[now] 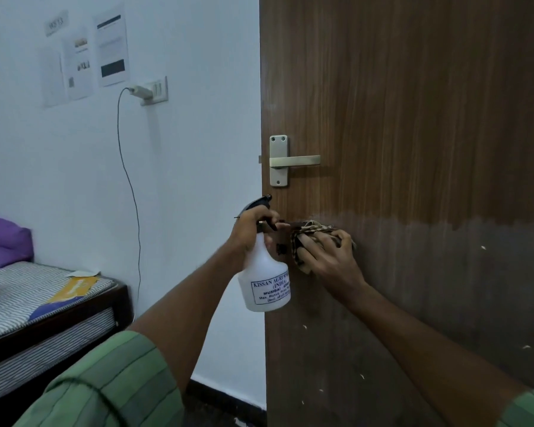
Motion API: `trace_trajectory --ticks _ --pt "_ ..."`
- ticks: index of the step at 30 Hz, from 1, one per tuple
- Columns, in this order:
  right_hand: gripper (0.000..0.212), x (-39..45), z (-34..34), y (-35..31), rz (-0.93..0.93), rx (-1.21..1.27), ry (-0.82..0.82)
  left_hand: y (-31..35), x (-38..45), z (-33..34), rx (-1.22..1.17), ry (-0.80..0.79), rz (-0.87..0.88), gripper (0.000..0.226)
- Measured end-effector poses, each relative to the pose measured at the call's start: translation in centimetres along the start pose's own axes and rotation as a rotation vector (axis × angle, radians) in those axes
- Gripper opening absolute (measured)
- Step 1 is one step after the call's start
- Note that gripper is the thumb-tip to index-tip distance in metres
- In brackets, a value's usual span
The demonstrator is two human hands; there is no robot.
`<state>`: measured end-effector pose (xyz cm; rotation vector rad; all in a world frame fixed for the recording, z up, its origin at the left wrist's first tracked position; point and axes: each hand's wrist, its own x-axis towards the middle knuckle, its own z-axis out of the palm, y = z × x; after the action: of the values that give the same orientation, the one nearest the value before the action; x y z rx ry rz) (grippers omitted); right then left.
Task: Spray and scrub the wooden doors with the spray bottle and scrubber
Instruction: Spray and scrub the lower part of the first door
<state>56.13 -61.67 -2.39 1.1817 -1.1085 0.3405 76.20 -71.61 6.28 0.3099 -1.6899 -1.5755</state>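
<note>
Brown wooden door [413,118] shows dry grain above the right hand [330,257], whose grip presses a checked cloth [309,232] flat; left hand [253,226] holds the spray bottle [264,278] just beside it.

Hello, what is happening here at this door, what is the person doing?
A person is cleaning a wooden door. The left hand grips a white spray bottle near the door's edge, below the metal handle. The right hand presses a checked cloth against the wood. The door's lower part looks darker, perhaps wet.
</note>
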Motion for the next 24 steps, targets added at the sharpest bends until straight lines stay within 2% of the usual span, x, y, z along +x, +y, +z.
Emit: trace_trajectory --ticks 4,8,11,14,16,19,21,24 --pt "0.017 1.4 -0.4 0.3 0.059 0.025 -0.059 0.6 -0.3 -0.7 0.079 0.027 0.08 0.026" --pt "0.03 5.0 -1.0 0.5 0.167 0.105 -0.189 -0.8 0.2 -0.8 0.409 0.073 0.215 0.029" --pt "0.043 6.6 -1.4 1.6 0.214 0.167 -0.284 -1.4 0.5 -0.1 0.613 0.114 0.18 0.035" --pt "0.049 6.6 -1.8 2.7 0.148 0.189 -0.33 -1.3 0.6 0.8 0.815 0.152 0.144 0.037" --pt "0.048 6.3 -1.9 3.5 0.124 0.197 -0.314 -1.5 0.6 1.2 0.865 0.212 0.149 0.035" --pt "0.039 6.3 -1.6 4.4 0.197 0.224 -0.187 -1.9 0.8 1.3 0.847 0.226 0.198 0.038" --pt "0.036 6.8 -1.0 4.6 0.116 0.229 -0.152 -2.0 0.6 1.3 0.815 0.205 0.259 0.043" --pt "0.042 7.8 0.4 5.7 -0.251 0.196 -0.323 -2.0 0.5 1.0 0.753 0.203 0.294 0.046"
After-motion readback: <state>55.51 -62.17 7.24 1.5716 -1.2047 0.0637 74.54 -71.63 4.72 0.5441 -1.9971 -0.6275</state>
